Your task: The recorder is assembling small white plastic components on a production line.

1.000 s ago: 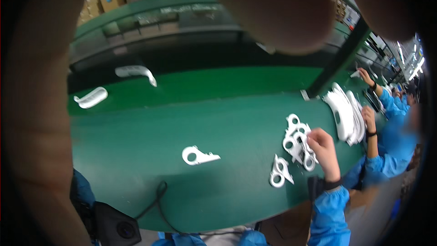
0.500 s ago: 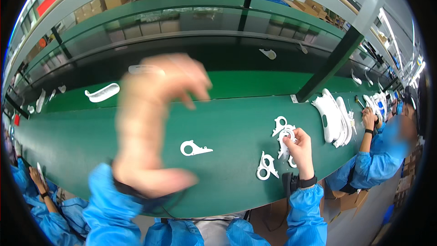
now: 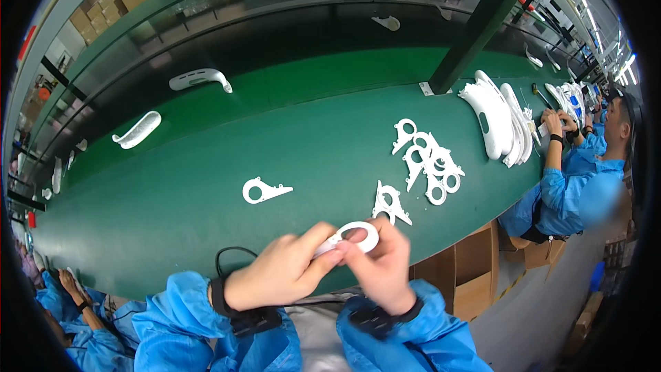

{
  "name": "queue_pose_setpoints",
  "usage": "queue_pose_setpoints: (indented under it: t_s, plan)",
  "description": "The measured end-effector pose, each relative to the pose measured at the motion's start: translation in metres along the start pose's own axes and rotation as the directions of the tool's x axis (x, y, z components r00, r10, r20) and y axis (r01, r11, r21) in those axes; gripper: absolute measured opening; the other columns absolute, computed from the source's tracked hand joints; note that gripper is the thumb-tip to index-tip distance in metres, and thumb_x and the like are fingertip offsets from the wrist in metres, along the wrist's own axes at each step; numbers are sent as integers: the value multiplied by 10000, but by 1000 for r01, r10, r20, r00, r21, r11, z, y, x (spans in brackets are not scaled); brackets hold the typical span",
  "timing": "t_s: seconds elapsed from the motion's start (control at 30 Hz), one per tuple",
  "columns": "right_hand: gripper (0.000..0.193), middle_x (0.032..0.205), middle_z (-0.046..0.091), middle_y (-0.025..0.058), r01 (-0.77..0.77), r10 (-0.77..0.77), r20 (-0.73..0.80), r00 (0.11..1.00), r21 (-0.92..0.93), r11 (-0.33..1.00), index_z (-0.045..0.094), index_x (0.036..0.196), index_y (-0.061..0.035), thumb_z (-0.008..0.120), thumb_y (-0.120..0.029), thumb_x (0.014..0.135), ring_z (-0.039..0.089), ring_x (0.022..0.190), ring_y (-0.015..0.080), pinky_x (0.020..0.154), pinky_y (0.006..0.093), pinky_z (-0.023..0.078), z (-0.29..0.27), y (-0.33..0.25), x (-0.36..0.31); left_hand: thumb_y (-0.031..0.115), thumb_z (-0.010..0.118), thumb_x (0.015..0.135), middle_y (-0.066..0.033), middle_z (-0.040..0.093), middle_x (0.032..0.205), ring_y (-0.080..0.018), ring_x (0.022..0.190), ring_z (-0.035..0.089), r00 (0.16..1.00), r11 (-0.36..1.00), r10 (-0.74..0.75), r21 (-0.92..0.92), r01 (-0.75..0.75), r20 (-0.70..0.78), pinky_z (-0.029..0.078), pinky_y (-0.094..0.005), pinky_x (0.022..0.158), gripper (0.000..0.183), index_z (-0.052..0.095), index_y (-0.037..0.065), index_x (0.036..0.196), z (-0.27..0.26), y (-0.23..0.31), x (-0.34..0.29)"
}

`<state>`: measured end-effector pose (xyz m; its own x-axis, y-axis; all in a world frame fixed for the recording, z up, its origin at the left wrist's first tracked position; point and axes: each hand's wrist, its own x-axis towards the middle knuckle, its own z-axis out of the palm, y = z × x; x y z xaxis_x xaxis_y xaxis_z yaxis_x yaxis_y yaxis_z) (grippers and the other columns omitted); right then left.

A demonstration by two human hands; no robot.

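A white plastic ring-shaped part (image 3: 372, 238) with a tapering tail is held between both hands above the near edge of the table. My left hand (image 3: 286, 269) pinches its tail end. Fingers of my right hand (image 3: 382, 265) grip the ring side, slightly blurred. Beyond my left hand, a single similar white part (image 3: 255, 191) lies flat on the green table (image 3: 172, 213). Two or so more overlap (image 3: 391, 203) just past my right hand. Farther right is a loose pile of several like parts (image 3: 428, 158).
Long white curved housings (image 3: 492, 124) are stacked at the right. On the dark strip at the back lie a white shell (image 3: 200, 79) and another shell (image 3: 138, 129) nearer. A dark post (image 3: 478, 27) rises at the far right. A co-worker (image 3: 585, 158) sits to the right, others at the left.
My left hand has come back from the far strip, where a white shell now lies. My right hand has lifted a ring part from the pile and brought it left to meet the left hand.
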<state>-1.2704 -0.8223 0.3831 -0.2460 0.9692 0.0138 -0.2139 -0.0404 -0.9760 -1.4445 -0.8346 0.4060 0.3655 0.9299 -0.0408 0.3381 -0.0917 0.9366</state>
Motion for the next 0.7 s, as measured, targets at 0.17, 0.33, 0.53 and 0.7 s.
queue_pose_setpoints:
  t_s: [0.17,0.33,0.53,0.7]
  plan:
    - [291,1010,598,106,88,-85,-36,996,93,992,554,1117,13,644,-102,866,581,867,152,723,267,466,-14,-6,12,222,431,1006,4,505,725,-94,642,455,873,994,75,106,-27,-482,370,-239,583,263,556,-5,1053,-72,8,-28]
    - [498,1150,526,181,-18,-66,-41,997,-948,316,577,1165,-50,765,-193,726,514,1067,390,859,459,451,-101,25,49,150,421,1002,10,431,623,-46,526,342,372,741,662,494,-454,-651,260,-201,480,198,445,16,1147,-202,92,41]
    - [231,677,598,123,201,-245,90,965,-856,476,605,972,3,687,-80,772,544,503,250,484,346,432,-134,75,49,245,678,871,-71,657,747,-115,632,600,136,656,745,681,-326,-653,482,-251,593,256,617,12,959,-337,226,103]
    - [179,754,561,22,-45,-124,-266,956,-549,834,660,967,-5,642,-159,877,488,665,86,555,265,397,-135,59,25,291,667,827,-180,694,898,-287,824,674,225,564,749,778,279,-624,516,-403,766,239,714,114,980,-410,214,166]
